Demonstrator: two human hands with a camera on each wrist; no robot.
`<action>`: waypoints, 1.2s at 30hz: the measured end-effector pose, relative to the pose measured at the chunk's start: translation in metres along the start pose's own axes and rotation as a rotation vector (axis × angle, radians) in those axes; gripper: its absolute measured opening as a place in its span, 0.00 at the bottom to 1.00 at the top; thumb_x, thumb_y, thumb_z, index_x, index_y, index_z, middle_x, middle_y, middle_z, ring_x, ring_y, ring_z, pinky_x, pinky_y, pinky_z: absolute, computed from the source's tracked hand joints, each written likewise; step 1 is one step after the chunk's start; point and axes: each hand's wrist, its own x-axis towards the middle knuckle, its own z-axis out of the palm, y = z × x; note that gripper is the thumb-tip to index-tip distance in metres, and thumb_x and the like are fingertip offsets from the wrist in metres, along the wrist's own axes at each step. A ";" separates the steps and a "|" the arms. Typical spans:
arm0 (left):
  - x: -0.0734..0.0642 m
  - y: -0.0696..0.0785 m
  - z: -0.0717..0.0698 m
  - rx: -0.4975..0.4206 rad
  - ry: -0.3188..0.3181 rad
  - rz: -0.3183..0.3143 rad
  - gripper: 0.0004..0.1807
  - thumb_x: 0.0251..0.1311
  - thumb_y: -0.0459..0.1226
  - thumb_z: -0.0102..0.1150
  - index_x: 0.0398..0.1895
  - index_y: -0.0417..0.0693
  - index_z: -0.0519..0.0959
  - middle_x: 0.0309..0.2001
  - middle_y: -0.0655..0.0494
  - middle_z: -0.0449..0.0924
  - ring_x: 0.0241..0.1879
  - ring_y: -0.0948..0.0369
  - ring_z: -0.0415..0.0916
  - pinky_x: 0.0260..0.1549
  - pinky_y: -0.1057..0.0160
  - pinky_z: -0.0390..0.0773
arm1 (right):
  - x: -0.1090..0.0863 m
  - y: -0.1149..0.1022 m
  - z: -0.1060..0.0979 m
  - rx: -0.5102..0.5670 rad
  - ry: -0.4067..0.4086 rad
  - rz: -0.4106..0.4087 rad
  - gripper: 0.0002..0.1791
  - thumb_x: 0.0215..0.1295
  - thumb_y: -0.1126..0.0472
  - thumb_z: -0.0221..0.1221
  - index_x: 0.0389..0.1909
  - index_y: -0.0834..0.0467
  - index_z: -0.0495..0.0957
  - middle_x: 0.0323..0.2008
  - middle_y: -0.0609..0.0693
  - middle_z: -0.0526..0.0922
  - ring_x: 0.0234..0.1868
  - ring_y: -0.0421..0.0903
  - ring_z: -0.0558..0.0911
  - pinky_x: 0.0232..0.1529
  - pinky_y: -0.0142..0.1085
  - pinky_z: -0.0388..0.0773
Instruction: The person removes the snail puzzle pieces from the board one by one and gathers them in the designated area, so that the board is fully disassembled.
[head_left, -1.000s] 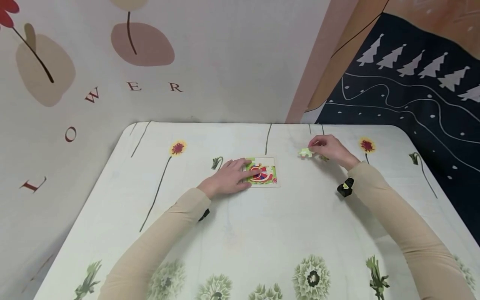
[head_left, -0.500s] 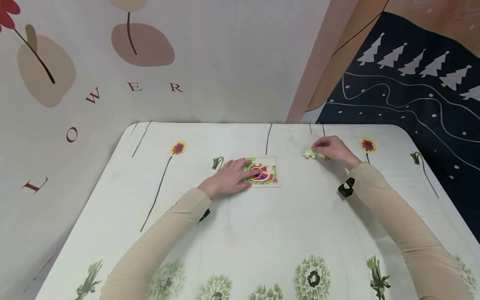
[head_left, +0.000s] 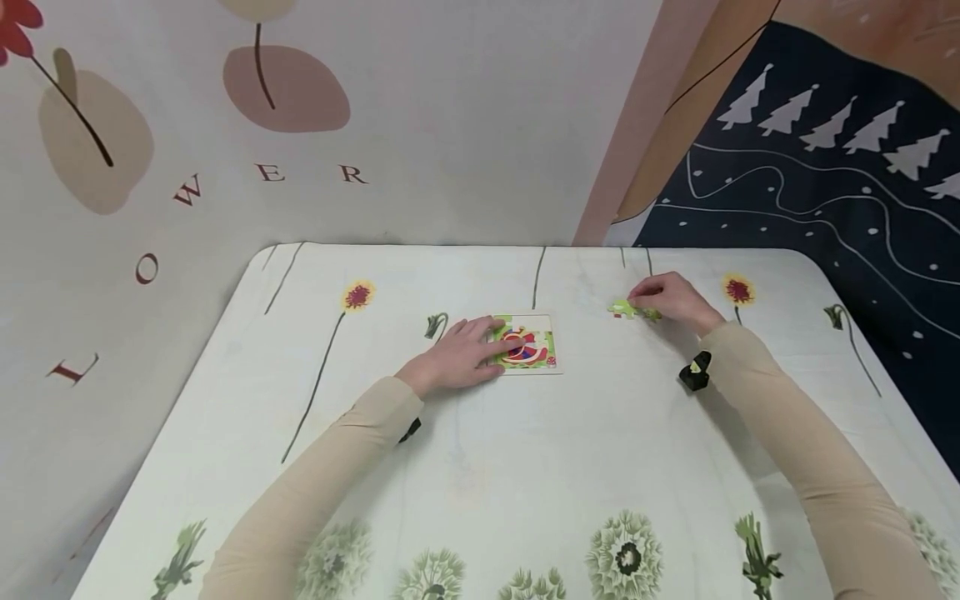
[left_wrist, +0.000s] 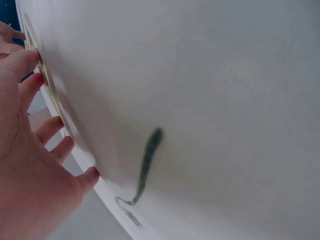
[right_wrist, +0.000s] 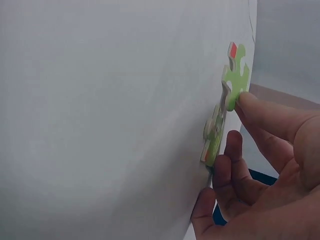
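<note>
My left hand point(head_left: 457, 357) lies with spread fingers over the left part of a small square jigsaw puzzle point(head_left: 538, 343), which has a red, blue and green picture and a pale border. In the left wrist view its fingertips point(left_wrist: 57, 124) rest along the board's edge. At the far right of the puzzle, my right hand point(head_left: 673, 302) pinches a green jigsaw piece point(right_wrist: 236, 82) with a red corner between thumb and index finger. Close under it lies a second green piece point(right_wrist: 214, 140), beside the curled lower fingers of that hand, partly overlapped in the head view.
A white cloth printed with flowers point(head_left: 357, 296) covers the table point(head_left: 480, 467). Behind it hangs a pale wall sheet point(head_left: 450, 125) with letters, and a dark blue one point(head_left: 810, 183) with trees stands to the right. Each wrist wears a small black camera point(head_left: 695, 372).
The right hand has shifted slightly to the right with its green piece, bringing it nearer the second piece and changing its tilt. The left hand stays on the puzzle.
</note>
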 end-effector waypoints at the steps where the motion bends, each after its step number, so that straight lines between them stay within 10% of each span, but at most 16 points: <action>1: 0.000 0.000 0.000 -0.004 0.000 0.000 0.30 0.70 0.50 0.49 0.74 0.65 0.59 0.73 0.48 0.50 0.73 0.51 0.43 0.68 0.46 0.43 | 0.001 0.000 -0.001 -0.001 -0.007 -0.014 0.16 0.69 0.60 0.57 0.49 0.69 0.78 0.48 0.63 0.77 0.43 0.53 0.70 0.42 0.40 0.68; 36: 0.000 0.002 -0.002 0.008 -0.011 0.001 0.29 0.71 0.49 0.48 0.74 0.64 0.59 0.73 0.47 0.50 0.73 0.50 0.43 0.68 0.45 0.42 | 0.003 -0.001 0.002 -0.060 -0.005 -0.047 0.12 0.67 0.64 0.57 0.45 0.68 0.78 0.43 0.61 0.77 0.39 0.53 0.70 0.36 0.39 0.68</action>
